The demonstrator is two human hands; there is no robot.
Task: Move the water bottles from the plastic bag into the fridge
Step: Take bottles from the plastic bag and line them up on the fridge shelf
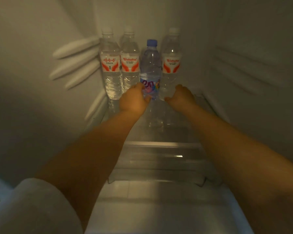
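Clear water bottles are standing in a row on the glass fridge shelf (159, 132). Left hand (134, 102) is gripping the blue-capped bottle (150, 65); right hand (183, 97) is curling around the red-labelled bottle (171, 65) at three o'clock of it. Two more red-labelled bottles (120, 65) are crowding at nine o'clock.

Four clear plastic water bottles upright on glass fridge shelf (159, 132): three red-labelled, white-capped (110, 65) (130, 64) (171, 65); blue-capped, purple-labelled bottle (150, 65) gripped by left hand (134, 100). Right hand (183, 97) curled around rightmost bottle's base.
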